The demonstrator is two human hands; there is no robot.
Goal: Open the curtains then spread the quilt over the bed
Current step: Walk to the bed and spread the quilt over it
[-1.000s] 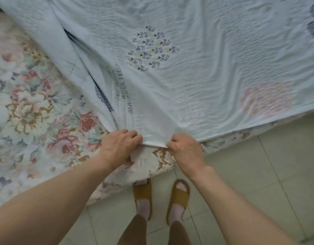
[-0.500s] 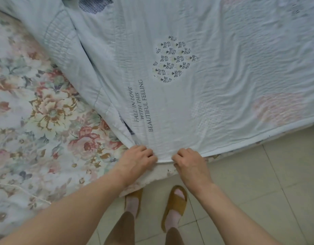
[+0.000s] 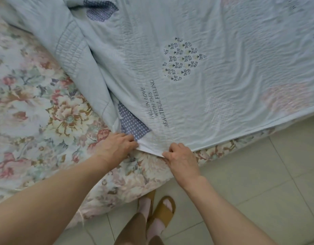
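Note:
A pale blue quilt (image 3: 214, 71) with printed hearts and a line of dark text lies across the right and upper part of the bed (image 3: 28, 106), whose floral sheet shows bare on the left. A thick fold of the quilt runs diagonally from the top left down to my hands. My left hand (image 3: 117, 147) grips the quilt's near edge beside a dotted purple patch. My right hand (image 3: 181, 158) pinches the same white edge a little to the right, at the bed's side. The curtains are out of view.
Pale floor tiles (image 3: 258, 183) fill the lower right. My feet in brown slippers (image 3: 163, 209) stand close against the bed's side, which hangs down in floral cloth.
The bunched folds at the edge have opened out, uncovering the text and the dotted patch. My hands have drawn slightly apart along the edge, and more of the bed's side shows below them.

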